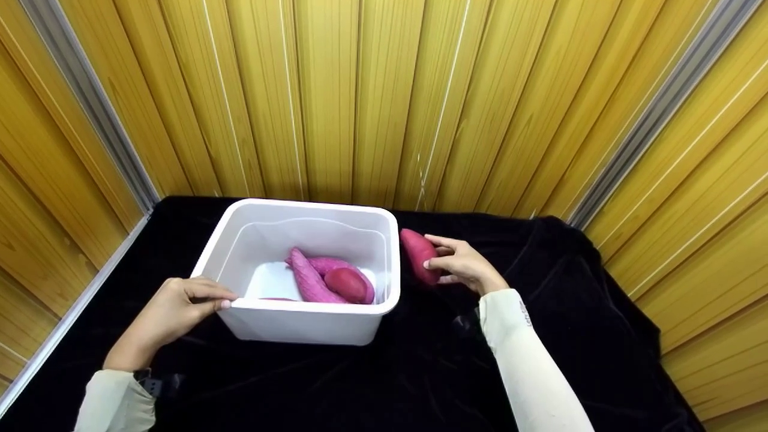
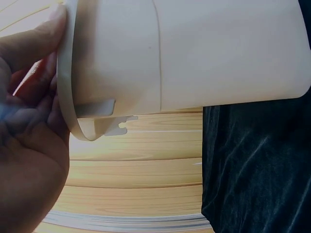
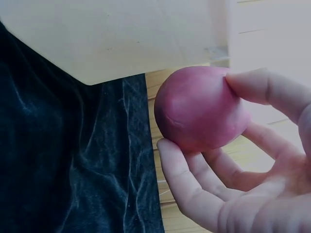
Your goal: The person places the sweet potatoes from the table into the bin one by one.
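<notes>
A white plastic bin (image 1: 306,327) stands on the black cloth. My left hand (image 1: 174,312) pinches its near left rim between thumb and fingers; the left wrist view shows the thumb over the bin's rim (image 2: 66,73). To the right of the bin, my right hand (image 1: 465,264) grips a smooth reddish sweet potato (image 1: 418,255), fingers and thumb around it. In the right wrist view this sweet potato (image 3: 199,109) appears end-on, near the bin wall. Inside the bin lie a long purple sweet potato (image 1: 309,279), another behind it and a rounder red one (image 1: 346,284); the near wall partly hides the contents.
Black velvety cloth (image 1: 420,372) covers the table, with wrinkles on the right. Yellow wood-patterned panels (image 1: 384,108) rise behind and at both sides, with grey metal strips (image 1: 654,114) at the corners.
</notes>
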`<action>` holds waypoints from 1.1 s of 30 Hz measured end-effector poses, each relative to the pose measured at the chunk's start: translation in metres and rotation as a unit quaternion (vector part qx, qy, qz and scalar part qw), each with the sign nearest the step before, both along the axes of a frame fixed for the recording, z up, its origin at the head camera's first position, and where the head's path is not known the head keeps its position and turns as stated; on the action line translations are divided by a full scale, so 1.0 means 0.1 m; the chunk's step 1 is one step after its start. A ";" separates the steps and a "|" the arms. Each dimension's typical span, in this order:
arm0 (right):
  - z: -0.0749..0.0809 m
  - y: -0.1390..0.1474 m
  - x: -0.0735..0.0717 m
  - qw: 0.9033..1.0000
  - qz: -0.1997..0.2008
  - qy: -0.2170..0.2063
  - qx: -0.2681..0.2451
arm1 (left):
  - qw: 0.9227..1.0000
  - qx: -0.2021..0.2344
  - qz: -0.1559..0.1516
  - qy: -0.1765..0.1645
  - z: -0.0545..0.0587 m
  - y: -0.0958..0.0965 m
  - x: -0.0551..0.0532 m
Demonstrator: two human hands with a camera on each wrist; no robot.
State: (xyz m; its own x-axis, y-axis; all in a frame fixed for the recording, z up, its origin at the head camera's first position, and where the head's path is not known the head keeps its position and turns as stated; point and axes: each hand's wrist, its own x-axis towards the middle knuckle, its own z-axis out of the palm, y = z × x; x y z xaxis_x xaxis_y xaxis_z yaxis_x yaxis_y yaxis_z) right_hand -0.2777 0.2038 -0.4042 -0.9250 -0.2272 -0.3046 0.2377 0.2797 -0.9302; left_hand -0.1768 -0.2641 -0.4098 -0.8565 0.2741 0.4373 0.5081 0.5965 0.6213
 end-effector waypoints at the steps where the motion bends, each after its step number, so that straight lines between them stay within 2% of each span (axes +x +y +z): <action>1: 0.01 0.00 0.00 1.000 0.001 -0.001 0.000 | 1.000 -0.001 0.000 0.000 0.00 0.00 0.00; 23: 0.26 -0.02 0.03 1.000 0.019 0.004 0.011 | 1.000 0.006 -0.004 0.002 0.01 0.00 0.02; 33: 0.37 -0.05 0.04 0.999 0.028 0.010 0.014 | 1.000 -0.009 0.003 0.000 0.04 0.01 0.01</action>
